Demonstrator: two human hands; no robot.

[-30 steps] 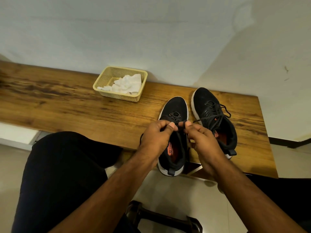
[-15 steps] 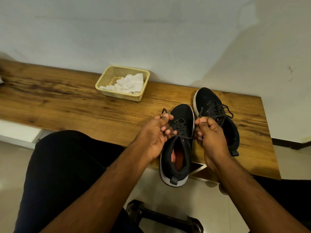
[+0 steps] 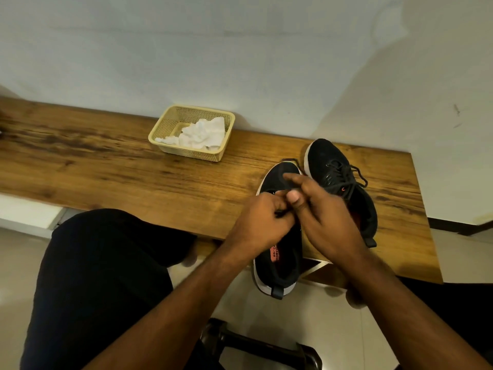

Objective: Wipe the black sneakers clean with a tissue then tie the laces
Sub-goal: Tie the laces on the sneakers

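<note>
The laces of the near sneaker (image 3: pixel 277 265) are being worked by both hands above its tongue, with its heel hanging over the front edge of the wooden bench (image 3: pixel 106 166). The left hand (image 3: pixel 260 225) is curled and a lace appears to be pinched in it; the right hand (image 3: pixel 324 212) is bent around the same spot, thumb up and forefinger stretched forward, though what it grips is hidden. The far sneaker (image 3: pixel 344 182) lies just beside, its laces already knotted. Crumpled tissue (image 3: pixel 202 134) is left in the yellow basket (image 3: pixel 160 136) well apart. A loop could be lost if the pinch slackens, and the overhanging shoe could be dragged off the bench by a hard pull.
</note>
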